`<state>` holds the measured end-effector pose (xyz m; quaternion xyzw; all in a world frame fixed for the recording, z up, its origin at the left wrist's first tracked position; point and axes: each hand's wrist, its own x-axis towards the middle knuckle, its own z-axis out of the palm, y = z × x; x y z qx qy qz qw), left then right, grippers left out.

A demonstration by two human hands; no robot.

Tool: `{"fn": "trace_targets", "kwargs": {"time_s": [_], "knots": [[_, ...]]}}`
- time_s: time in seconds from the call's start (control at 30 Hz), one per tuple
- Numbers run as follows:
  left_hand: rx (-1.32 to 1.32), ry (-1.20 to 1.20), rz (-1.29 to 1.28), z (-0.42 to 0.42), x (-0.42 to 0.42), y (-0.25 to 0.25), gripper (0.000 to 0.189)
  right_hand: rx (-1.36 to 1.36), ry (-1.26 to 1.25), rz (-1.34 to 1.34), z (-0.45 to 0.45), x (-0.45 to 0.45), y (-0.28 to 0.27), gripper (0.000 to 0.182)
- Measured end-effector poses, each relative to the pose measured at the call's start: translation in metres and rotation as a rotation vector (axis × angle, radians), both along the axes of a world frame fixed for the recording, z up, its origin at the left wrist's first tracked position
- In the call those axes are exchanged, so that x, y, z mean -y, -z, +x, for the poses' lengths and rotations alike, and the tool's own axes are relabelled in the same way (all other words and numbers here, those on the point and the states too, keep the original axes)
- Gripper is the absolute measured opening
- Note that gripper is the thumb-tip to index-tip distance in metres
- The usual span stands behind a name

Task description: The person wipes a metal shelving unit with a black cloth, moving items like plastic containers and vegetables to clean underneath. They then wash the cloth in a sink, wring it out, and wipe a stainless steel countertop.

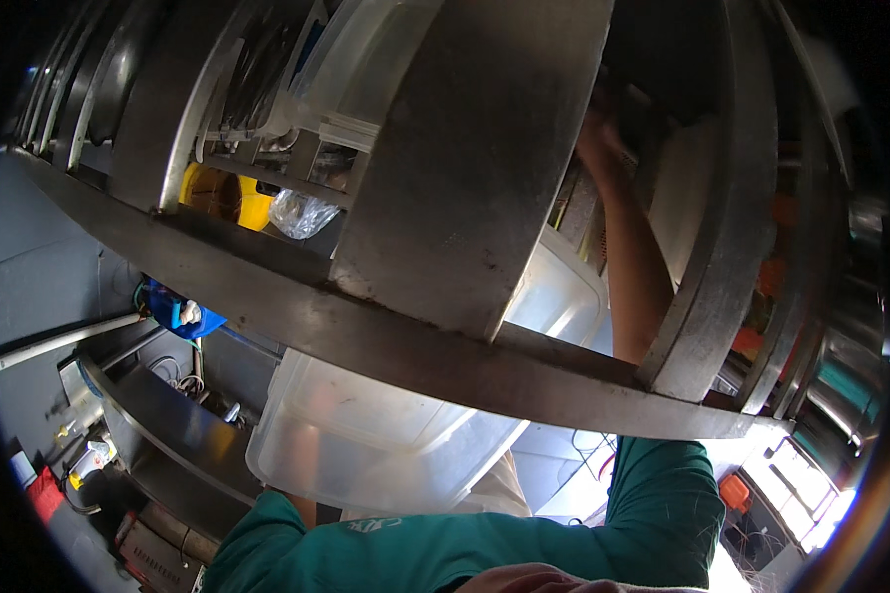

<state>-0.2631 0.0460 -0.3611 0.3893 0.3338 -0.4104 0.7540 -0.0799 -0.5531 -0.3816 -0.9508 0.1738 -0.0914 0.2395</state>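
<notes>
My right forearm passes up between the metal slats of a rack (445,370). My right hand (601,137) is in the shadow behind a broad slat, so its fingers and anything in them are unclear. In front of my body is a large translucent plastic tub (363,437), tilted, its upper part continuing behind the rack's edge. My left forearm goes behind the tub's lower left side. Only a blurred, skin-toned shape shows through the plastic, and my left hand's grip cannot be made out.
On the rack stands another clear plastic bin (371,67). Beyond the slats are a yellow container (256,204) and a clear plastic bag (302,213). Lower left are a blue container (185,311), a pipe (74,342) and a metal counter (170,415). A bright window (793,482) is at right.
</notes>
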Motion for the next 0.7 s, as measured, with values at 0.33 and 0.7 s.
{"fn": "trace_targets", "kwargs": {"time_s": [0.33,0.7], "knots": [[-0.013,-0.008,0.007,-0.003,-0.002,0.006,0.036,-0.127,-0.321,-0.171,-0.109,-0.039,0.000,0.056],[-0.011,0.066,0.021,-0.003,0.008,0.004,0.036,0.058,0.082,-0.137,-0.074,0.038,-0.036,0.052]]}}
